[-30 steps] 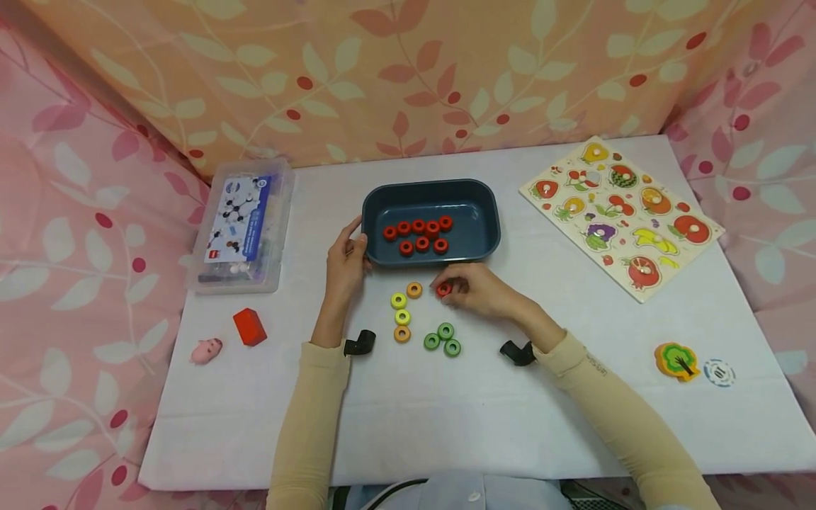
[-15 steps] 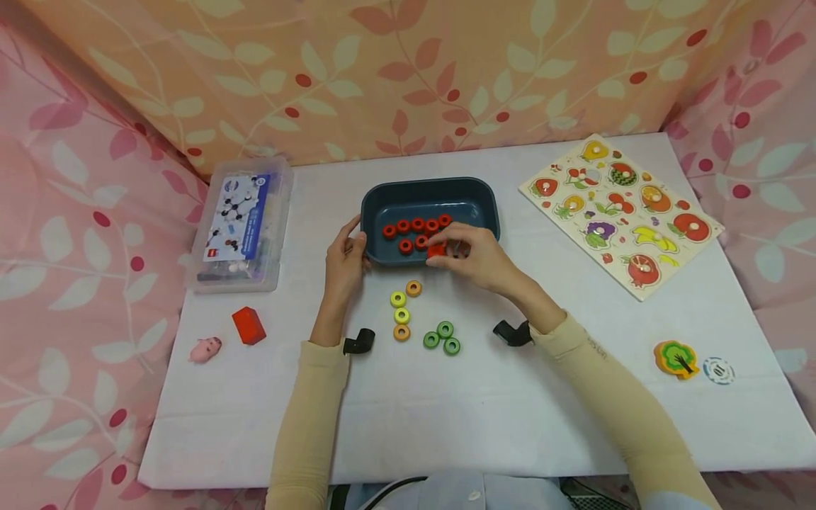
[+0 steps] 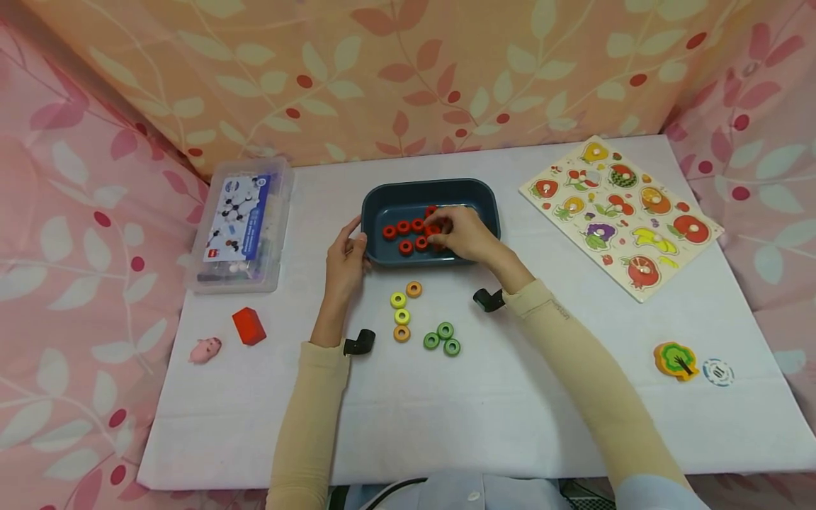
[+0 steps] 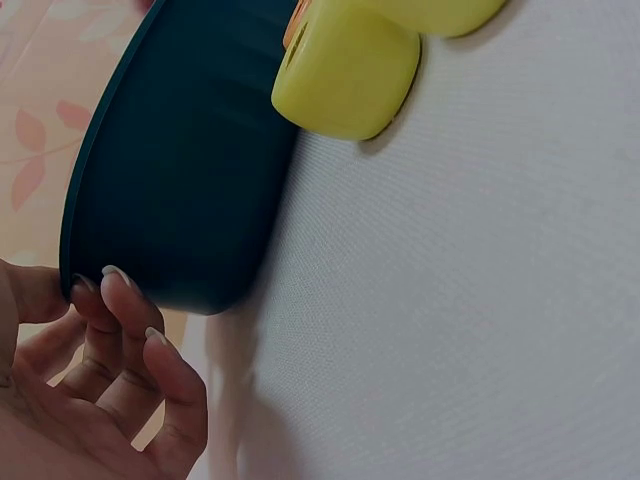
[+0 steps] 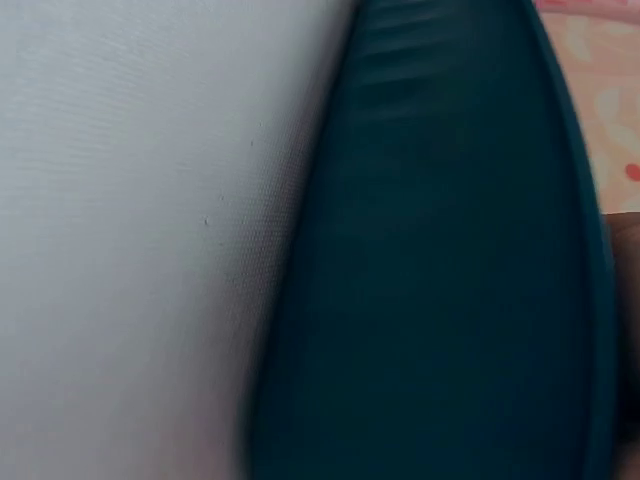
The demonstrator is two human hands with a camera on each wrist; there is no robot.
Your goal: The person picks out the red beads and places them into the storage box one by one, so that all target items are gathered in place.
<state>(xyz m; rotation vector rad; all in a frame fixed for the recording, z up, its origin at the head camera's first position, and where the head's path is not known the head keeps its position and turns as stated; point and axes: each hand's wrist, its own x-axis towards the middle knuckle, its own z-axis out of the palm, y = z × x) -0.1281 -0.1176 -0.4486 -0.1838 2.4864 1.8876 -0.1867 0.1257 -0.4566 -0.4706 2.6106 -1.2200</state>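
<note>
A dark blue rectangular tray (image 3: 472, 202) holds several red ring-shaped beads (image 3: 405, 247). My left hand (image 3: 346, 261) grips the tray's left end; in the left wrist view the thumb lies at the rim and curled fingertips (image 4: 120, 280) meet the outer wall. My right hand (image 3: 465, 232) reaches over the tray's near side, its thumb and index finger closed around a red bead (image 3: 433, 230) among the others. Another red bead (image 3: 431, 210) shows just beyond the index finger. In the right wrist view the tray's wall (image 5: 430, 260) fills the middle, and the fingers are hidden.
Yellow beads (image 3: 401, 316), orange beads (image 3: 414, 289) and green beads (image 3: 445, 331) lie in front of the tray. A clear plastic case (image 3: 274, 234), red block (image 3: 248, 326) and pink pig figure (image 3: 205, 350) sit left. A fruit puzzle board (image 3: 554, 202), tree piece (image 3: 676, 361) and round chip (image 3: 718, 372) sit right.
My right hand has carried a red bead from the table up into the tray, then shifted slightly farther in. A red bead now shows behind its index finger. The left hand stays put.
</note>
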